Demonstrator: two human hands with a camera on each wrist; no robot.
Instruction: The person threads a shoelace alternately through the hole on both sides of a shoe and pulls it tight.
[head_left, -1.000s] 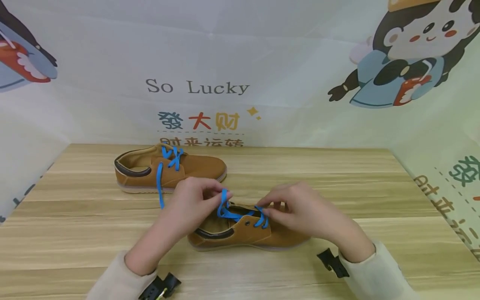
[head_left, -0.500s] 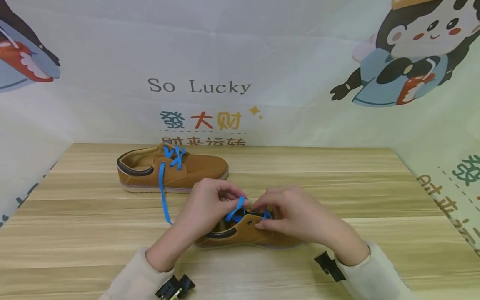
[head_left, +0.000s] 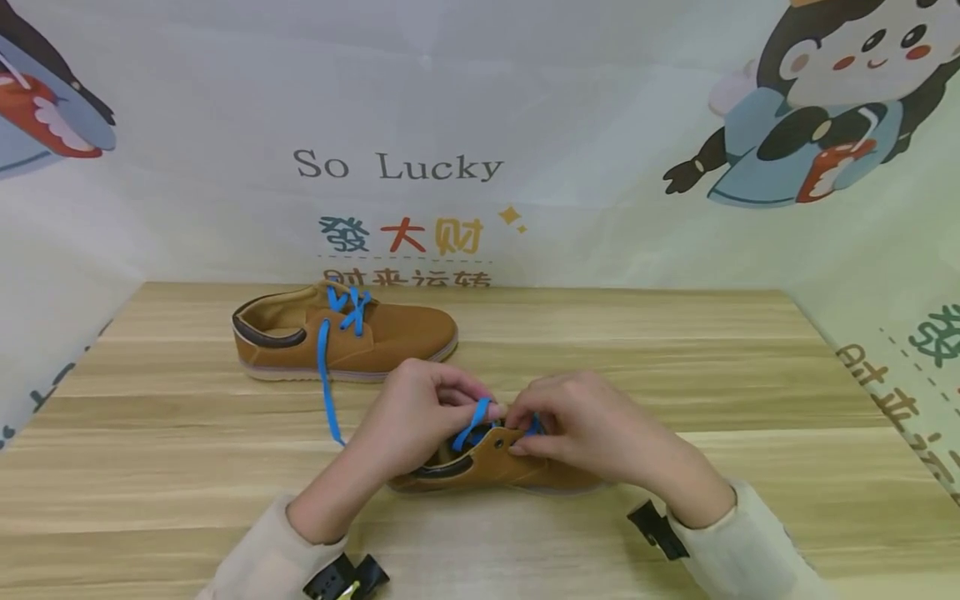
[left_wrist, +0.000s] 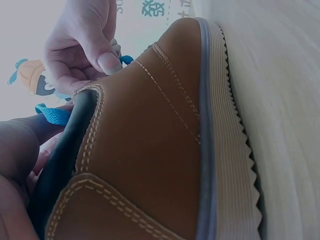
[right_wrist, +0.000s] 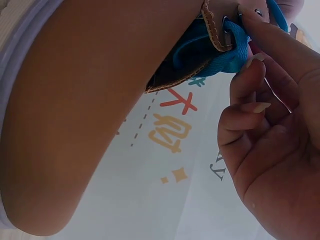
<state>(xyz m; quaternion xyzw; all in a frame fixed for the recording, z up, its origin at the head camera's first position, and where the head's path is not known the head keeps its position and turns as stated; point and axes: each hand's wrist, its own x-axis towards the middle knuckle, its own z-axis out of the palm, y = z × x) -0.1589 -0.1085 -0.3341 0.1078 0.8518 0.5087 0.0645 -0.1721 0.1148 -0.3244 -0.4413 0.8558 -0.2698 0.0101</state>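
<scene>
A brown shoe [head_left: 487, 471] with a pale ridged sole stands on the table in front of the person, toe to the right. My left hand [head_left: 420, 417] pinches a blue shoelace [head_left: 471, 427] above its opening; in the left wrist view a strip of the lace [left_wrist: 54, 115] lies across a finger. My right hand [head_left: 592, 425] grips the shoe at the eyelet flap. Its thumb [right_wrist: 280, 40] presses beside the eyelets in the right wrist view, the other fingers curled in. Blue lace [right_wrist: 235, 55] runs through the eyelets there. The left fingertips are partly hidden behind the lace.
Behind and to the left lies a second brown shoe [head_left: 397, 337], its blue lace end [head_left: 327, 392] trailing onto the wooden table [head_left: 750, 367]. A printed white cloth [head_left: 585, 183] rises along the table's back and sides. Each sleeve carries a black clip-like device [head_left: 656, 531].
My left hand has moved right with the lace, close to the right hand. My right thumb has shifted from the laces down onto the eyelet flap. Little differs over the last half second.
</scene>
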